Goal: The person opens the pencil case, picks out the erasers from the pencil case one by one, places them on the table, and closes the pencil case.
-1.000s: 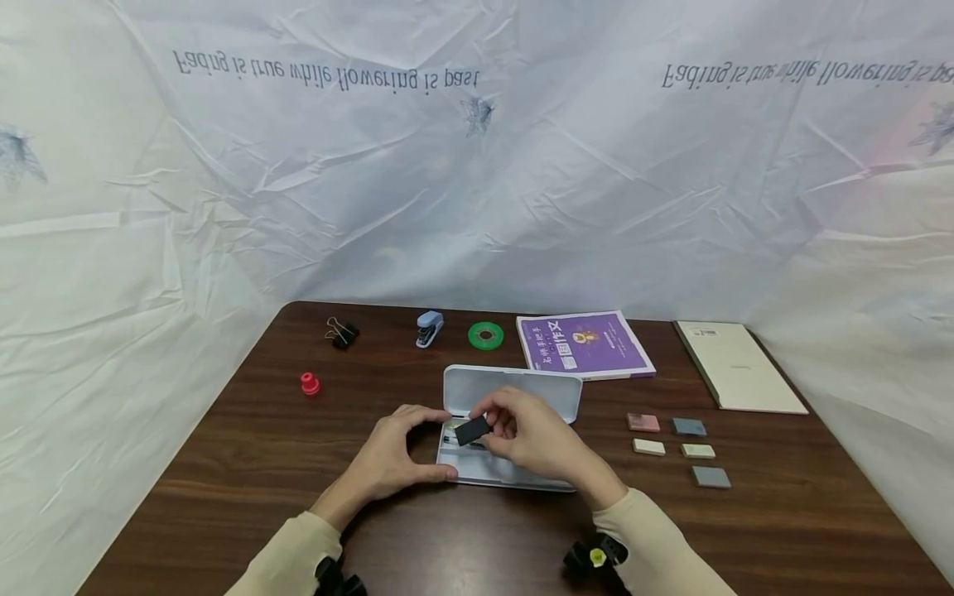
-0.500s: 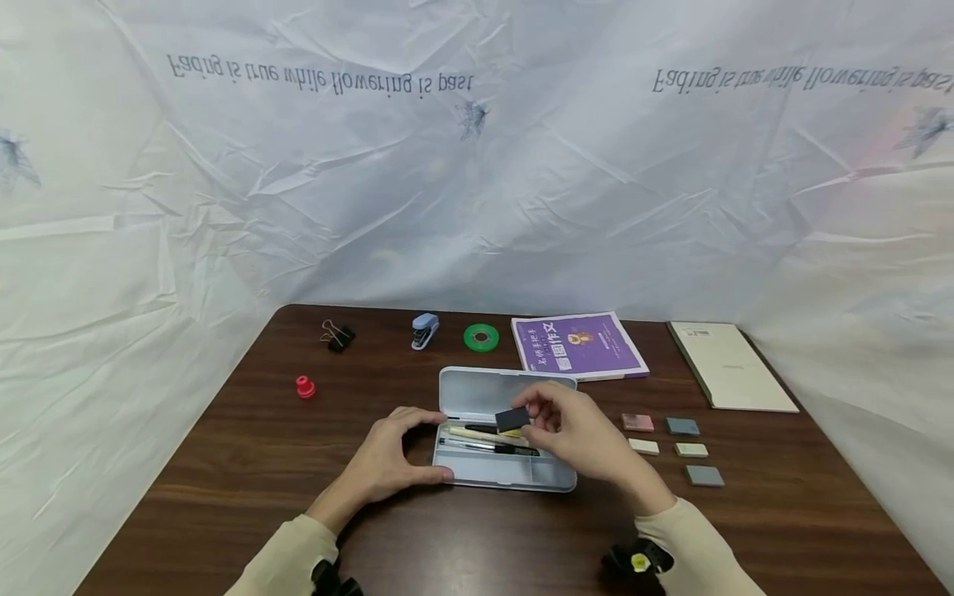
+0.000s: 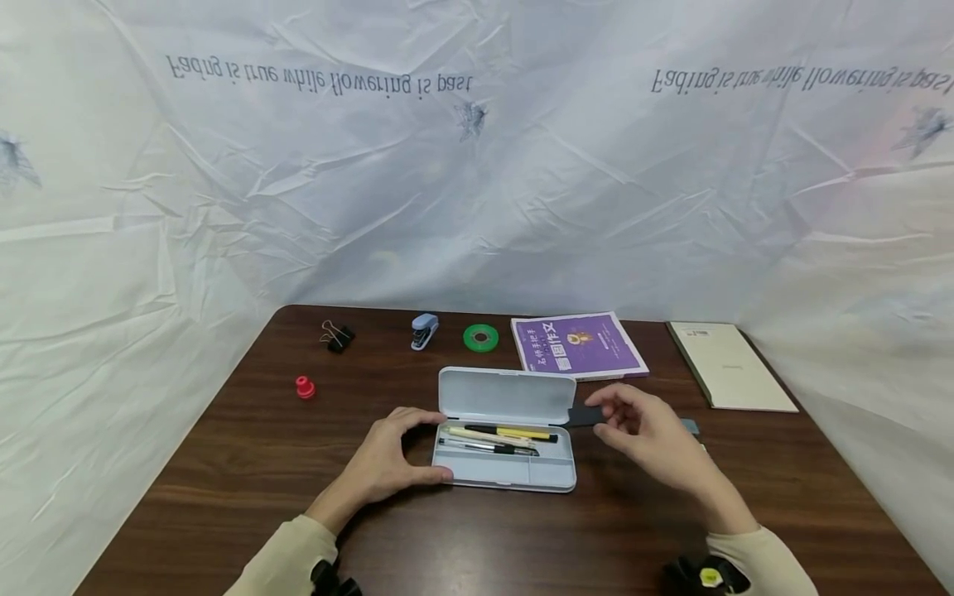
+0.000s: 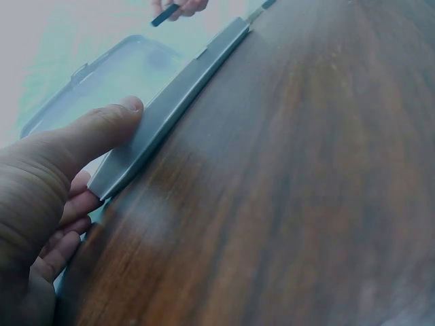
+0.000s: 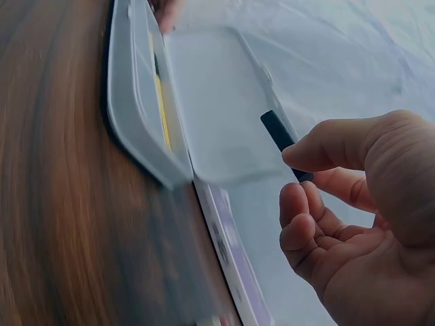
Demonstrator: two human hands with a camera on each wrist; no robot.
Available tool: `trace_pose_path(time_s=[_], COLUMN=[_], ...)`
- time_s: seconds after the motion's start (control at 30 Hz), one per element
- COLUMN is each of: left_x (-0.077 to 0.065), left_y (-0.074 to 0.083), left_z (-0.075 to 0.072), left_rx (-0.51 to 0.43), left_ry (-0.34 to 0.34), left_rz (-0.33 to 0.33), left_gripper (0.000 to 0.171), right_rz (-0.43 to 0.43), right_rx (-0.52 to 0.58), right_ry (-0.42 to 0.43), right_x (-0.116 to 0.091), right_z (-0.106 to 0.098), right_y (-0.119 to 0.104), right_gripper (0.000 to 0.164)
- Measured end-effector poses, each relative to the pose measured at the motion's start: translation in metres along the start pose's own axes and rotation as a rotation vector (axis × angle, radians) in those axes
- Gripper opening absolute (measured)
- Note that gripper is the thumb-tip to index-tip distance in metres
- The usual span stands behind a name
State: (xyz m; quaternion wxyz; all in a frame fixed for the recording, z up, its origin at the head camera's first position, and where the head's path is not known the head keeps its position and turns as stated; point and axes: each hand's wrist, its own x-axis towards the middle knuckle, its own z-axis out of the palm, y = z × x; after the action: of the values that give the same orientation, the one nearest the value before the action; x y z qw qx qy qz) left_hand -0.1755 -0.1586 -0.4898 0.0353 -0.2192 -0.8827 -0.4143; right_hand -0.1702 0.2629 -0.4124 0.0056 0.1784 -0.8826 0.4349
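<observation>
An open pencil case (image 3: 551,477), pale grey-blue with its lid (image 3: 507,396) tipped back, lies mid-table. Inside are several pens (image 3: 488,447), one of them yellow and black. My left hand (image 3: 391,451) grips the case's left end, the thumb (image 4: 115,122) on its front edge and the fingers behind. Just off the case's right end, my right hand (image 3: 644,426) pinches a flat black eraser (image 3: 585,415) between thumb and fingers. In the right wrist view the eraser (image 5: 276,129) appears edge-on, held in front of the lid.
Behind stand a binder clip (image 3: 339,338), a small stapler (image 3: 424,329), a green tape roll (image 3: 480,337), a purple book (image 3: 581,343) and a cream notebook (image 3: 734,364). A red knob-like piece (image 3: 305,386) sits at left. My right hand mostly hides several small blocks, one grey-blue (image 3: 690,425).
My right hand has carried the black eraser rightward from over the pencil case to beyond its right end, uncovering the pens. The left hand stays on the case.
</observation>
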Motion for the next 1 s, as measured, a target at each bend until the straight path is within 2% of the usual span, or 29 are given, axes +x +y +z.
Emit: trace_pose_path(time_s=[0.37, 0.67, 0.8, 1.0], left_x=[0.001, 0.001, 0.0, 0.0], left_y=[0.0, -0.001, -0.001, 0.0], left_z=[0.001, 0.0, 0.0, -0.001], left_rx=[0.002, 0.002, -0.003, -0.001], left_ry=[-0.005, -0.005, -0.004, -0.008], left_rz=[-0.004, -0.002, -0.007, -0.013], left_gripper=[0.076, 0.075, 0.075, 0.075], right_rz=[0.05, 0.085, 0.102, 0.152], right_rx=[-0.028, -0.071, -0.116, -0.146], right_ry=[0.067, 0.009, -0.01, -0.088], right_x=[-0.033, -0.055, -0.059, -0.062], right_z=[-0.035, -0.042, -0.044, -0.043], right_y=[0.035, 0.052, 0.052, 0.051], right_gripper=[0.023, 0.025, 0.025, 0.026])
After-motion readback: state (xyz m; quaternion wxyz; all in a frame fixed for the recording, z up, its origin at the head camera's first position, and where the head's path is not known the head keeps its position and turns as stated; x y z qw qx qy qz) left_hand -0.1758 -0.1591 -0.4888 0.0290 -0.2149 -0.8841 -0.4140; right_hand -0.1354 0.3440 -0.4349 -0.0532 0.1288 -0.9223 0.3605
